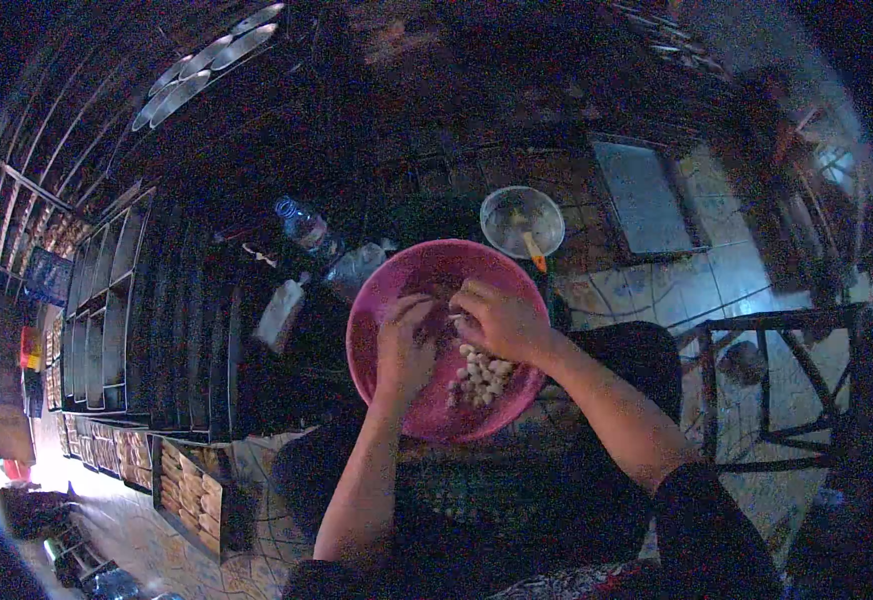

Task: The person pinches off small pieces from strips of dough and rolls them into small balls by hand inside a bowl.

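Note:
A pink basin (372, 300) sits between my knees. Small whitish round pieces (482, 377), perhaps dough balls, lie in a heap on its near right side. My right hand (500, 322) is over the middle of the basin, its fingers bent together in a pinch. Something small and pale shows at those fingertips, too blurred to name. Facing it, my left hand (407, 350) is inside the left part of the basin, fingers apart and slightly curved, with nothing visible in them. A narrow gap separates the two hands.
Beyond the basin stands a metal bowl (523, 222) with an orange-handled tool (535, 252). A clear plastic bottle (309, 228) and a plastic bag (359, 264) lie left of it. Dark racks (107, 340) fill the left; a flat tray (645, 195) and metal frame stand (777, 390) are right.

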Demonstrator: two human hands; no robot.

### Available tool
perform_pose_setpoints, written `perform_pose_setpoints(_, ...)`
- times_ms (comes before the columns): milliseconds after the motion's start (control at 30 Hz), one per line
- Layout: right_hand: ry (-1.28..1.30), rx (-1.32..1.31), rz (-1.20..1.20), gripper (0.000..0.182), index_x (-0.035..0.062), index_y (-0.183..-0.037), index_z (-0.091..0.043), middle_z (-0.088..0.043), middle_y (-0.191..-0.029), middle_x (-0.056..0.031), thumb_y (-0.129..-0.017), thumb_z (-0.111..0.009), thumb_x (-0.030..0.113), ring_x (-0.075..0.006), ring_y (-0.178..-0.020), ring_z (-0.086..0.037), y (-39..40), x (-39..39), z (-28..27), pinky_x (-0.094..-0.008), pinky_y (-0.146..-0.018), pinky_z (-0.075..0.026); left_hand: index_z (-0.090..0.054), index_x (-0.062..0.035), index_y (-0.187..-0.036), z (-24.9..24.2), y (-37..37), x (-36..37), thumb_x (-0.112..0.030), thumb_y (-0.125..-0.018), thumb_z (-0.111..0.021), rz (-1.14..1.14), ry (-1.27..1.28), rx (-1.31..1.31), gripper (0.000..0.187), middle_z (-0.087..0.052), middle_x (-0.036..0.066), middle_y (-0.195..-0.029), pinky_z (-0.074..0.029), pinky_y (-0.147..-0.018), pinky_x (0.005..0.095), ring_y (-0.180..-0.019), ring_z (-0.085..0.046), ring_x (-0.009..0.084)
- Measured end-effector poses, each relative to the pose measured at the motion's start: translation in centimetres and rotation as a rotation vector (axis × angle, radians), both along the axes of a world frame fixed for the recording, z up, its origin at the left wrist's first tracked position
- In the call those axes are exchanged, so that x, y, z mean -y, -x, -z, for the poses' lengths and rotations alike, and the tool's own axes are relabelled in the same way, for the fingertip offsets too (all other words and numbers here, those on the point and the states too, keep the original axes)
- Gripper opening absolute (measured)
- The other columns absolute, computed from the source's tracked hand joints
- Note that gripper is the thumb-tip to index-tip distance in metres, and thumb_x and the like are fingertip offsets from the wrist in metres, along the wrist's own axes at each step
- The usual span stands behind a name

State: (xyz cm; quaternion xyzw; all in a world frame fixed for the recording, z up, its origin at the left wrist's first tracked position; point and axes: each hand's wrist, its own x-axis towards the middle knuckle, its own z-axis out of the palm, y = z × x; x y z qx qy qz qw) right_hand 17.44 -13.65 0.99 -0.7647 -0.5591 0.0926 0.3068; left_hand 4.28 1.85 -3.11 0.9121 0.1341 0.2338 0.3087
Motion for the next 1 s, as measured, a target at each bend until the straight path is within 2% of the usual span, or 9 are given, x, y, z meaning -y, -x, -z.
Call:
perform_pose_setpoints(200, -0.097, 0.015, -0.025, 0.024, 0.0041, -0.109, -0.065, -0.063, -0.115, -0.0139, -0.091, -0.070, 0.020, -0.0356, -0.101, -0.066, -0.7, 0.2, 1.4, -0.0430, -0.088, -0.053, -0.070, -0.0015, -0.111, -3.7, 0.4, 2.1, -0.018, -0.093, -0.068, -0.051, 0.372, -0.260, 0.024, -0.072, 0.020, -0.103, -0.053, -0.090, 0.0388, -0.097, -0.069, 0.0339)
perform_pose_setpoints(333, -0.165, -0.222, -0.025, 0.024, 0.0042, -0.106, -0.065, -0.067, -0.104, -0.0094, -0.091, -0.073, 0.020, -0.0257, -0.102, -0.067, -0.3, -0.2, 0.4, -0.0354, -0.090, -0.052, -0.071, -0.0017, -0.110, -2.1, 0.6, 1.3, -0.024, -0.098, -0.064, -0.097, 0.333, -0.210, 0.026, -0.073, 0.017, -0.102, -0.052, -0.088, 0.0359, -0.094, -0.069, 0.0272)
perform_pose_setpoints(433, -0.240, -0.390, 0.019, 0.021, 0.0042, -0.104, -0.067, -0.069, -0.099, -0.0051, -0.092, -0.074, 0.019, -0.0177, -0.099, -0.067, 0.3, -0.5, -1.1, -0.0317, -0.091, -0.051, -0.070, -0.0028, -0.114, -1.0, 0.5, 1.0, -0.023, -0.101, -0.061, -0.061, 0.726, -0.086, 0.026, -0.073, 0.011, -0.105, -0.053, -0.087, 0.0349, -0.094, -0.068, 0.0204)
perform_pose_setpoints(500, -0.272, -0.472, 0.041, 0.020, 0.0039, -0.104, -0.068, -0.070, -0.098, -0.0034, -0.092, -0.073, 0.019, -0.0141, -0.097, -0.066, 0.6, -0.5, -2.4, -0.0303, -0.091, -0.051, -0.067, -0.0035, -0.120, -1.3, 0.7, 1.4, -0.022, -0.103, -0.058, -0.039, 1.402, 0.060, 0.026, -0.070, 0.006, -0.112, -0.053, -0.089, 0.0359, -0.100, -0.066, 0.0177)
perform_pose_setpoints(600, -0.200, -0.586, 0.075, 0.020, 0.0029, -0.102, -0.069, -0.070, -0.098, -0.0020, -0.093, -0.074, 0.020, -0.0128, -0.095, -0.065, 0.7, 0.0, -2.7, -0.0296, -0.091, -0.050, -0.063, -0.0035, -0.125, -2.9, 1.1, 1.7, -0.022, -0.105, -0.056, 0.017, 1.733, 0.068, 0.028, -0.067, 0.007, -0.119, -0.053, -0.092, 0.0358, -0.104, -0.064, 0.0178)
perform_pose_setpoints(667, -0.232, -0.831, 0.041, 0.020, 0.0035, -0.102, -0.069, -0.070, -0.099, -0.0025, -0.092, -0.075, 0.020, -0.0127, -0.096, -0.065, 0.2, -0.1, -1.0, -0.0300, -0.091, -0.050, -0.062, -0.0034, -0.126, -0.1, 1.0, 1.2, -0.023, -0.105, -0.055, -0.025, 1.615, 0.045, 0.029, -0.067, 0.008, -0.119, -0.054, -0.093, 0.0355, -0.105, -0.064, 0.0184)
perform_pose_setpoints(800, -0.186, -0.457, 0.058, 0.018, 0.0050, -0.100, -0.068, -0.070, -0.099, -0.0029, -0.090, -0.076, 0.018, -0.0125, -0.096, -0.065, 1.3, 1.5, -2.6, -0.0315, -0.090, -0.050, -0.061, -0.0033, -0.127, -2.4, 2.2, 3.6, -0.025, -0.106, -0.053, -0.169, 1.427, 0.009, 0.032, -0.067, 0.010, -0.118, -0.055, -0.092, 0.0357, -0.107, -0.065, 0.0203)
perform_pose_setpoints(867, -0.158, -0.450, 0.141, 0.027, 0.0074, -0.099, -0.068, -0.071, -0.101, -0.0073, -0.086, -0.080, 0.028, -0.0208, -0.103, -0.067, 2.4, 2.6, -2.6, -0.0366, -0.094, -0.050, -0.061, -0.0035, -0.127, 0.0, 2.5, 3.6, -0.029, -0.106, -0.053, -0.066, 1.540, 0.115, 0.034, -0.068, 0.010, -0.113, -0.057, -0.090, 0.0359, -0.105, -0.067, 0.0207)
perform_pose_setpoints(1000, -0.327, -0.170, 0.183, 0.025, 0.0078, -0.099, -0.066, -0.066, -0.098, -0.0111, -0.079, -0.079, 0.016, -0.0304, -0.104, -0.065, 3.6, 2.7, 0.3, -0.0406, -0.094, -0.050, -0.064, -0.0095, -0.123, -2.4, 2.9, 5.2, -0.037, -0.106, -0.051, 0.015, 1.740, -0.162, 0.035, -0.067, 0.005, -0.116, -0.053, -0.093, 0.0371, -0.108, -0.063, 0.0185)
